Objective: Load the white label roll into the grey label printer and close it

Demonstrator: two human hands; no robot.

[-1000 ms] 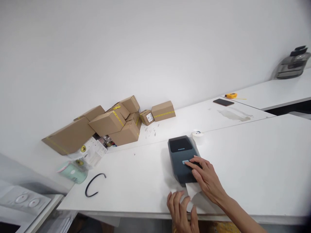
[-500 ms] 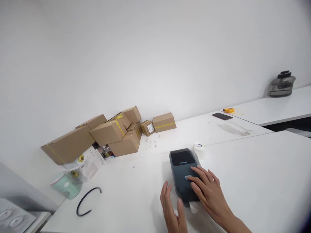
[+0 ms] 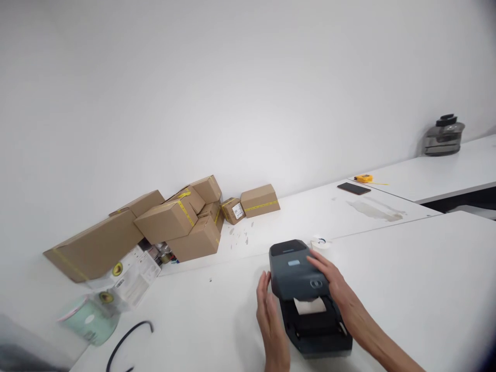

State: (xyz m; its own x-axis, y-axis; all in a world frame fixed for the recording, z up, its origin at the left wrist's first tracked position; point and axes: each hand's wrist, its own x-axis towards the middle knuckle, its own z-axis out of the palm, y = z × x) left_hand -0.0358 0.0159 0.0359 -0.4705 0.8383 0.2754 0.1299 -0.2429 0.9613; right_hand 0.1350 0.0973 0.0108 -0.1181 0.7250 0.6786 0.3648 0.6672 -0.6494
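A dark grey label printer (image 3: pixel 296 276) sits on the white table with its lid raised at the near end. A strip of white label paper (image 3: pixel 310 306) sticks up inside the black opening. My right hand (image 3: pixel 336 279) wraps over the lid's right edge, with its fingertips on top and its thumb hidden. Along the left side stands my left hand (image 3: pixel 271 320), fingers stretched out and close to the lid edge; whether they touch it I cannot tell. A white paper roll (image 3: pixel 321 245) lies just behind the printer.
Cardboard boxes (image 3: pixel 166 223) are piled against the wall at the left. In front of them lie a clear packet (image 3: pixel 134 279), a mint green canister (image 3: pixel 91 320) and a black curved strip (image 3: pixel 126 338). Farther right are a phone (image 3: pixel 353 188), a yellow tape measure (image 3: pixel 363 179) and a large bottle (image 3: pixel 444 137).
The printer lid has come up, showing its inside and the label paper. My right hand has moved from the top button to the lid's right edge, and my left hand is closer to the printer.
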